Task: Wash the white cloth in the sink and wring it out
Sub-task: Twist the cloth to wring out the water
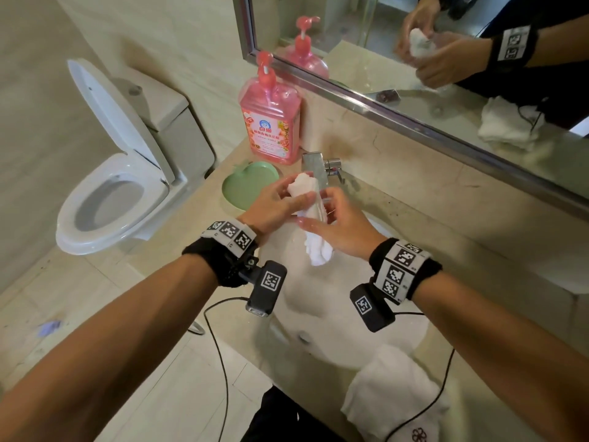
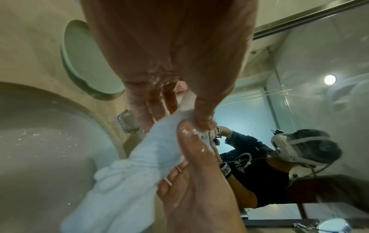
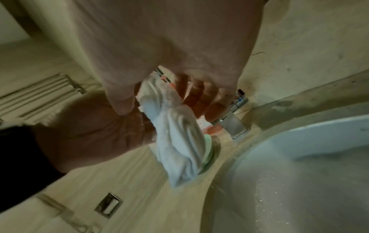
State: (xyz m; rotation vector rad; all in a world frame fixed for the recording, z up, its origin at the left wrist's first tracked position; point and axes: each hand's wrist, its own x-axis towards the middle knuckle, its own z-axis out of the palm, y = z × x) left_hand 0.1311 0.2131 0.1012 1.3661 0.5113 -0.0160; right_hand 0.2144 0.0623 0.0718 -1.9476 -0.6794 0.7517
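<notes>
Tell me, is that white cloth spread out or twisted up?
Twisted up: the white cloth forms a tight, ridged roll, gripped by the left hand and right hand above the sink.

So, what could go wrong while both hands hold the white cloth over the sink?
The upper end of the twisted white cloth sits near the steel faucet, so squeezed water may reach the beige counter. The black wrist cameras hang over the wet white sink basin and could get splashed.

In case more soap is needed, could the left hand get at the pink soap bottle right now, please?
Probably yes, once freed: the left hand grips the cloth, but the soap bottle stands just beyond it, unblocked.
</notes>
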